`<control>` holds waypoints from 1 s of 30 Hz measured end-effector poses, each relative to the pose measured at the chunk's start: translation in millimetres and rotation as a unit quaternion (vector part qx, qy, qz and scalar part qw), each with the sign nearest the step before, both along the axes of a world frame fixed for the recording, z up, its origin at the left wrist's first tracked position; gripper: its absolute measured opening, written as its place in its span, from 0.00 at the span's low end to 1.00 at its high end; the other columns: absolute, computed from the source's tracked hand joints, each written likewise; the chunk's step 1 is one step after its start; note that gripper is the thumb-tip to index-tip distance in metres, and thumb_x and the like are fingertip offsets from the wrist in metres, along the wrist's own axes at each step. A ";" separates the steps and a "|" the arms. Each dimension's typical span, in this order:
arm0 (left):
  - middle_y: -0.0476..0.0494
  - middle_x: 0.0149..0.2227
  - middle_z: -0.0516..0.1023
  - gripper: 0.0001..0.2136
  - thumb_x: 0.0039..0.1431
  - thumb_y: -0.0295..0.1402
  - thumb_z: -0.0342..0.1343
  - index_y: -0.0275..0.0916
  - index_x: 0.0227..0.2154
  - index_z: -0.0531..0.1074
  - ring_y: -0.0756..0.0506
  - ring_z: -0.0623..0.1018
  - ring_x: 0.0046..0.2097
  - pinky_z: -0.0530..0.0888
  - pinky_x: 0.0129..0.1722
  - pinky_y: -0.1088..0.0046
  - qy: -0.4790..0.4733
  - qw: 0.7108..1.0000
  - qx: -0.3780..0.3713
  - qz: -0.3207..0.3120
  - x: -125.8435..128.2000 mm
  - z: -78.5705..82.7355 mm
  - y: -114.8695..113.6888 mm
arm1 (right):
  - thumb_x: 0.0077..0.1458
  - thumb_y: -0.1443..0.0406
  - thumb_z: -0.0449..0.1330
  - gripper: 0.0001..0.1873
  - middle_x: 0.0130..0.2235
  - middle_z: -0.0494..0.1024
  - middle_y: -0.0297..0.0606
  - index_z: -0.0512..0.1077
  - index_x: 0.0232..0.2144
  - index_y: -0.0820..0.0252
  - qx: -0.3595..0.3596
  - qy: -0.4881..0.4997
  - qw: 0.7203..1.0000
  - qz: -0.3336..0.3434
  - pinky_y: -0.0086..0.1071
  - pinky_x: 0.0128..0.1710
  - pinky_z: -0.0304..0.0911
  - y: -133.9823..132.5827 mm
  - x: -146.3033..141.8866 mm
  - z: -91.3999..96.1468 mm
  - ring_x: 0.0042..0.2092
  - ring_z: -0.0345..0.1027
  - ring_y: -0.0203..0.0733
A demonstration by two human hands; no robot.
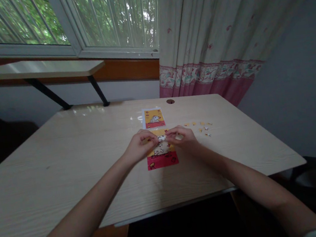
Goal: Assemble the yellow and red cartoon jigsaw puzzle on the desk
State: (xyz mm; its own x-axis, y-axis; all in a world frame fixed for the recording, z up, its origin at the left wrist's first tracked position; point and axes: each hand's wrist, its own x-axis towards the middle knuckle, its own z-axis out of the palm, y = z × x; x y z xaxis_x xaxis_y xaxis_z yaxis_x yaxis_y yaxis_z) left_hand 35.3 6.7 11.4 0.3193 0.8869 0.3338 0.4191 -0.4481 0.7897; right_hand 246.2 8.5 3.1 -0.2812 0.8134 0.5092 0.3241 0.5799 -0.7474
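A partly covered jigsaw puzzle (163,161) lies on the table, yellow above and red below, with a pale cartoon animal in the middle. Over its upper part, my left hand (140,145) and my right hand (184,138) face each other with fingers pinched. Between their fingertips is a small white puzzle piece (161,138), gripped from both sides. My hands hide the puzzle's upper edges. Just beyond it lies a picture card (154,118) with a similar yellow and red design.
Several loose puzzle pieces (206,128) are scattered right of my right hand. The wooden table (73,164) has a round cable hole (170,101) at the back. A raised shelf (35,69) stands at the back left, and a curtain (205,61) hangs behind.
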 end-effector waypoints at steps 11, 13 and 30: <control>0.44 0.31 0.77 0.08 0.50 0.38 0.56 0.41 0.24 0.76 0.43 0.73 0.41 0.68 0.47 0.61 0.024 1.000 0.014 -0.011 -2.8 0.8 0.8 | 0.55 0.57 0.59 0.08 0.32 0.76 0.38 0.76 0.30 0.53 0.144 -0.168 0.974 -0.035 0.37 0.41 0.60 2.2 4.4 -5.2 0.37 0.68 0.41; 0.43 0.33 0.78 0.09 0.52 0.40 0.55 0.41 0.27 0.77 0.43 0.74 0.42 0.68 0.48 0.60 0.008 1.000 0.008 0.006 -4.4 -0.1 3.2 | 0.55 0.58 0.59 0.09 0.32 0.76 0.38 0.76 0.30 0.53 0.150 -0.165 0.974 -0.045 0.37 0.41 0.60 2.0 5.5 -6.4 0.36 0.68 0.41; 0.34 0.51 0.71 0.24 0.52 0.44 0.53 0.35 0.49 0.68 0.36 0.67 0.53 0.62 0.53 0.56 0.247 0.963 0.036 0.102 -23.2 -17.0 18.7 | 0.52 0.61 0.62 0.05 0.34 0.78 0.37 0.76 0.29 0.56 0.070 -0.263 0.962 0.028 0.35 0.42 0.56 10.8 5.7 -20.4 0.39 0.66 0.40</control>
